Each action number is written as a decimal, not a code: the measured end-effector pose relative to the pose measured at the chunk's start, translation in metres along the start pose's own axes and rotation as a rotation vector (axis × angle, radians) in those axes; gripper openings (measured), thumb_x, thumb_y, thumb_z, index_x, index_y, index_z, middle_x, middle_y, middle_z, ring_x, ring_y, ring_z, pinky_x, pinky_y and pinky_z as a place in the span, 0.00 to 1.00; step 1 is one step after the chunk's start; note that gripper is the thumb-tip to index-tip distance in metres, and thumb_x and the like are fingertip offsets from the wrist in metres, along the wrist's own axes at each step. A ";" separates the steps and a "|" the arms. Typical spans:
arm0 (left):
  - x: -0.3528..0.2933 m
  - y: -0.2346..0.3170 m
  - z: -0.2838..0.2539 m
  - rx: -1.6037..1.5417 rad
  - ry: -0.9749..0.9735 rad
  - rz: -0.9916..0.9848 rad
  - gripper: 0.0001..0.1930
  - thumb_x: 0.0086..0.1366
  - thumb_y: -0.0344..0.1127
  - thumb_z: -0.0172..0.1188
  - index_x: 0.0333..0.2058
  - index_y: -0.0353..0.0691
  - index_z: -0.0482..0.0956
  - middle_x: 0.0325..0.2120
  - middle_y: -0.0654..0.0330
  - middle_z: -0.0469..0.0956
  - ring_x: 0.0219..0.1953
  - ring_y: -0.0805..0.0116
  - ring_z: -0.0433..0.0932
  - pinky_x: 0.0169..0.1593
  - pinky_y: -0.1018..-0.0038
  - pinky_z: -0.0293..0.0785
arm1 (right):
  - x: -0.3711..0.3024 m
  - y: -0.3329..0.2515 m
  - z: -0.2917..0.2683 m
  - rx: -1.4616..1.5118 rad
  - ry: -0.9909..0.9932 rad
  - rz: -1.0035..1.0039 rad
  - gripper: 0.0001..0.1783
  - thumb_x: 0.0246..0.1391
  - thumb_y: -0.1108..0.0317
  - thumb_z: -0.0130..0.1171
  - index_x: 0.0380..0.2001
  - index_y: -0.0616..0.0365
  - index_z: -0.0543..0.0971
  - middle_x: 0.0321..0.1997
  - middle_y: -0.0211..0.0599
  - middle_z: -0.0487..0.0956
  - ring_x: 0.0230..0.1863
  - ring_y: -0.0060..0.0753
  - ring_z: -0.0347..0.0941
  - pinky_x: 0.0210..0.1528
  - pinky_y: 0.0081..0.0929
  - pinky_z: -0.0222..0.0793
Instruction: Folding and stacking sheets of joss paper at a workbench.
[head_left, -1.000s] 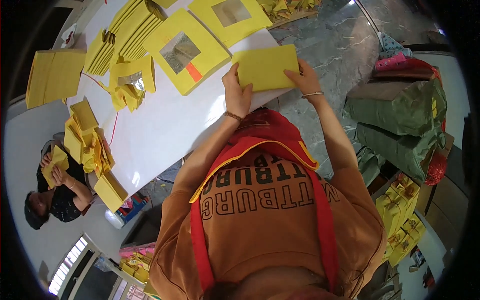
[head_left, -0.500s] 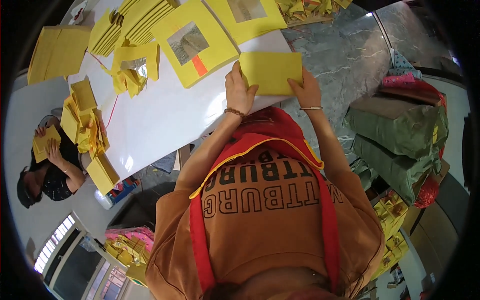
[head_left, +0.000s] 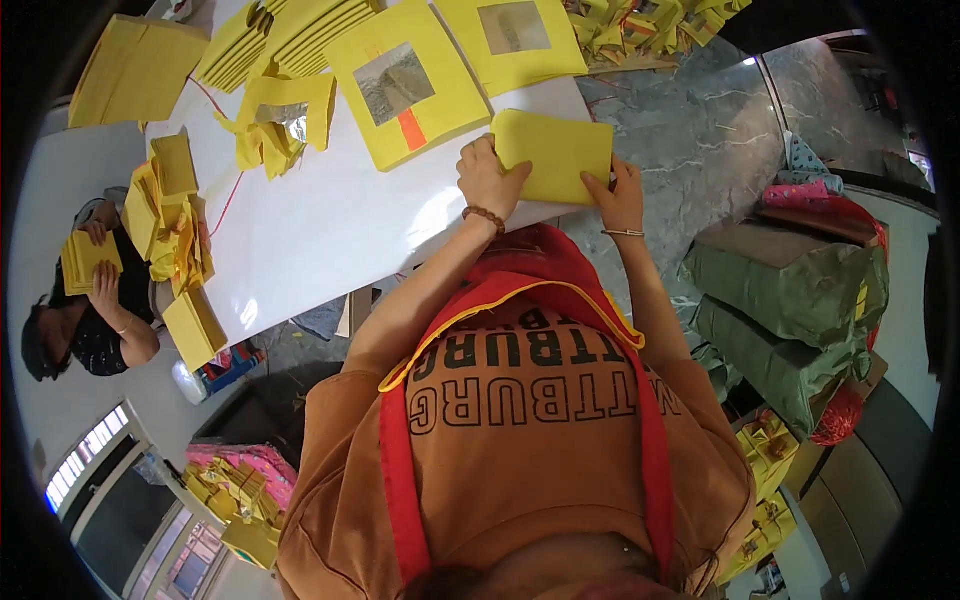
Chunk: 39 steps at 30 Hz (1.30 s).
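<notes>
A folded piece of yellow paper (head_left: pixel 555 152), roughly rectangular, is held at the table's right corner. My left hand (head_left: pixel 492 180) grips its left edge, thumb on the near face and fingers curled at the side. On the lower right corner closes my right hand (head_left: pixel 620 198), its thumb on the front and the other fingers partly hidden behind. Just beyond my left hand lies a flat yellow stack (head_left: pixel 465 100) with a grey picture window and an orange strip. Beside it, farther right, is a similar yellow stack (head_left: pixel 555 55).
The white table (head_left: pixel 320 240) bears piles of folded yellow paper (head_left: pixel 325 25) and a crumpled yellow piece (head_left: pixel 262 150). At the far left a co-worker (head_left: pixel 105 335) holds yellow paper. Green-wrapped bundles (head_left: pixel 790 270) stand on the right; a heap of yellow paper (head_left: pixel 660 25) lies beyond the table.
The view has shifted slightly. Both hands keep hold of the yellow paper, which now tilts a little, its top left corner rounding over.
</notes>
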<state>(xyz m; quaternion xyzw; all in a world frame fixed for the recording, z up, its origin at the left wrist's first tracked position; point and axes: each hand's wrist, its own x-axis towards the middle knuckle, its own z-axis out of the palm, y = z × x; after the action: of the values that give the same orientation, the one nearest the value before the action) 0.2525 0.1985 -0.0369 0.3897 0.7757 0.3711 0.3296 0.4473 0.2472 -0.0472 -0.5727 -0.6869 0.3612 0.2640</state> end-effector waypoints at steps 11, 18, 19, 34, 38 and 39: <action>0.003 0.021 -0.006 -0.282 0.039 -0.122 0.34 0.37 0.31 0.68 0.44 0.38 0.61 0.42 0.48 0.58 0.45 0.54 0.61 0.47 0.67 0.63 | 0.005 0.010 0.000 0.001 0.028 0.003 0.29 0.38 0.57 0.63 0.45 0.59 0.72 0.39 0.42 0.67 0.33 0.34 0.66 0.37 0.27 0.65; -0.002 0.018 0.000 -0.480 0.215 -0.168 0.42 0.34 0.29 0.70 0.49 0.34 0.54 0.42 0.49 0.58 0.42 0.58 0.62 0.46 0.68 0.65 | 0.005 0.010 -0.002 0.046 0.018 0.058 0.30 0.38 0.58 0.64 0.47 0.56 0.71 0.39 0.39 0.68 0.30 0.29 0.66 0.34 0.25 0.64; -0.003 0.021 0.000 -0.657 0.155 -0.256 0.38 0.37 0.28 0.68 0.48 0.34 0.57 0.41 0.50 0.62 0.41 0.60 0.65 0.44 0.70 0.67 | 0.005 0.011 -0.001 0.046 0.019 0.058 0.30 0.38 0.58 0.64 0.47 0.56 0.71 0.39 0.39 0.68 0.30 0.29 0.66 0.34 0.25 0.64; 0.004 -0.007 -0.061 -0.805 -0.576 0.124 0.19 0.51 0.22 0.59 0.44 0.36 0.70 0.37 0.64 0.75 0.40 0.76 0.72 0.46 0.79 0.68 | -0.004 -0.026 -0.017 0.846 -0.165 -0.090 0.37 0.35 0.73 0.67 0.52 0.59 0.64 0.51 0.38 0.66 0.49 0.26 0.64 0.43 0.20 0.64; 0.002 -0.033 -0.076 -0.728 -0.524 0.173 0.23 0.53 0.19 0.56 0.48 0.36 0.64 0.40 0.63 0.72 0.43 0.74 0.71 0.47 0.78 0.67 | -0.002 -0.017 0.018 0.598 -0.502 0.023 0.27 0.37 0.77 0.64 0.44 0.60 0.68 0.48 0.34 0.67 0.47 0.23 0.64 0.46 0.21 0.63; -0.003 -0.033 -0.072 -0.768 -0.443 0.175 0.24 0.53 0.19 0.55 0.49 0.36 0.61 0.42 0.62 0.70 0.45 0.74 0.69 0.49 0.77 0.65 | -0.002 -0.024 0.026 0.540 -0.557 0.021 0.25 0.37 0.77 0.64 0.42 0.61 0.68 0.47 0.33 0.69 0.47 0.22 0.65 0.47 0.21 0.63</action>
<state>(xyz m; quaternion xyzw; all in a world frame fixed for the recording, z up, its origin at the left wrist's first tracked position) 0.1845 0.1588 -0.0276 0.3735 0.4567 0.5661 0.5757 0.4132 0.2380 -0.0439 -0.3696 -0.6068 0.6732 0.2049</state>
